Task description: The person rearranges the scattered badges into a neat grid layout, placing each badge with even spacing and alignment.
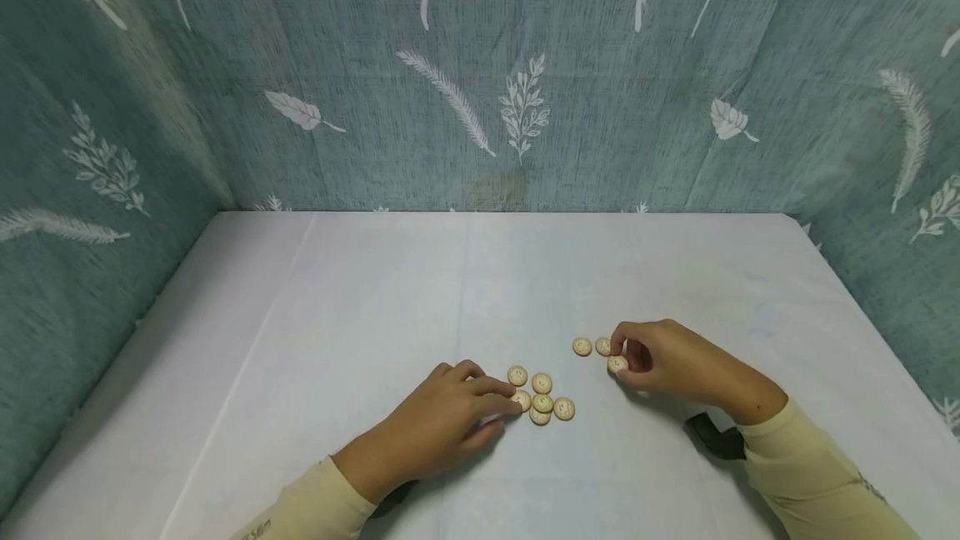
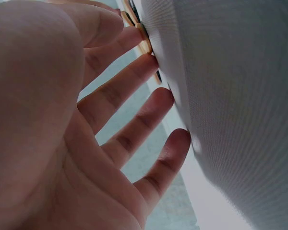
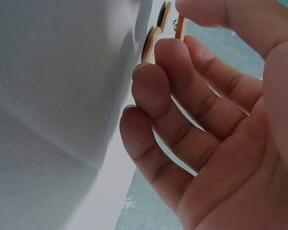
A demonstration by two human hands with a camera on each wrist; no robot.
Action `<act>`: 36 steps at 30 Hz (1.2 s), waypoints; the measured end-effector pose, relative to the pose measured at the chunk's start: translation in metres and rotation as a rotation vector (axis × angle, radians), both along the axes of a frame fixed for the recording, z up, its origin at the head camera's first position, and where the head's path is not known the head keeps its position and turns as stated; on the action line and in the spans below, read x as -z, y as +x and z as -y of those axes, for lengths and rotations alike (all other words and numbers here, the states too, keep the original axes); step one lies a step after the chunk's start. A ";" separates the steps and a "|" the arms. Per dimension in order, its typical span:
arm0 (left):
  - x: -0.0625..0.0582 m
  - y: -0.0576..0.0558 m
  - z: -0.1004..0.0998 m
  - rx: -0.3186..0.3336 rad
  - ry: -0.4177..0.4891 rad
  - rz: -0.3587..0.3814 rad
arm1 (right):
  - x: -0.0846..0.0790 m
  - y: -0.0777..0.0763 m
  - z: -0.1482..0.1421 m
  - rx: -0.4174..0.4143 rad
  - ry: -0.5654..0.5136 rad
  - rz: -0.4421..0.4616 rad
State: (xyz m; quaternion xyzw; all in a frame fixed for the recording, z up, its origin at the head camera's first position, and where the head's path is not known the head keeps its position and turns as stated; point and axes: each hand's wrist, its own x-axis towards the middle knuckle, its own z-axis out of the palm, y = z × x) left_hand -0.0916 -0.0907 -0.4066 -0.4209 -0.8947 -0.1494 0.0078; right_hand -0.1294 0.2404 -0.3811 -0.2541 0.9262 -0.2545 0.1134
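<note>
Several small round wooden discs with dark markings lie in a loose cluster near the middle of the table, among them one disc at the cluster's right edge. My left hand reaches in from the left, its fingertips on a disc of that cluster. In the left wrist view its fingers are spread and fairly straight along the tabletop. My right hand pinches one wooden disc between thumb and fingers; this held disc shows edge-on in the right wrist view. Just beyond it lie two discs, one farther left.
A white cloth covers the table. Green leaf-patterned fabric stands behind it and along both sides. A black strap shows under the right wrist.
</note>
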 end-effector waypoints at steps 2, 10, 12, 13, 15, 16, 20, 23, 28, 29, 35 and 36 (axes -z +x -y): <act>0.001 0.001 0.000 0.003 -0.007 0.004 | 0.001 0.000 0.000 0.001 0.001 0.003; -0.001 -0.001 -0.001 -0.004 0.005 -0.023 | -0.002 -0.001 -0.002 0.064 0.048 -0.054; -0.001 0.000 -0.001 0.000 0.006 -0.014 | -0.002 -0.001 -0.003 0.061 0.053 -0.061; 0.000 0.000 -0.001 0.002 0.004 -0.010 | -0.002 -0.001 -0.004 0.061 0.057 -0.064; 0.000 0.001 -0.001 0.004 0.005 -0.011 | -0.002 -0.001 -0.004 0.068 0.061 -0.070; 0.000 0.001 -0.001 0.003 0.004 -0.012 | -0.002 -0.001 -0.005 0.075 0.062 -0.073; 0.001 0.001 -0.001 -0.006 0.000 -0.013 | -0.002 0.000 -0.005 0.108 0.067 -0.085; 0.000 0.001 -0.001 -0.011 -0.005 0.005 | -0.003 -0.001 -0.006 0.118 0.074 -0.082; -0.002 0.000 0.000 -0.008 -0.006 0.006 | -0.004 -0.002 -0.006 0.133 0.094 -0.083; -0.001 0.000 -0.001 -0.008 -0.005 0.003 | -0.004 -0.002 -0.006 0.139 0.096 -0.083; -0.001 0.000 -0.001 -0.010 -0.003 0.004 | -0.004 -0.003 -0.006 0.160 0.094 -0.066; 0.000 0.000 -0.001 -0.009 -0.004 0.012 | -0.003 -0.003 -0.006 0.156 0.093 -0.060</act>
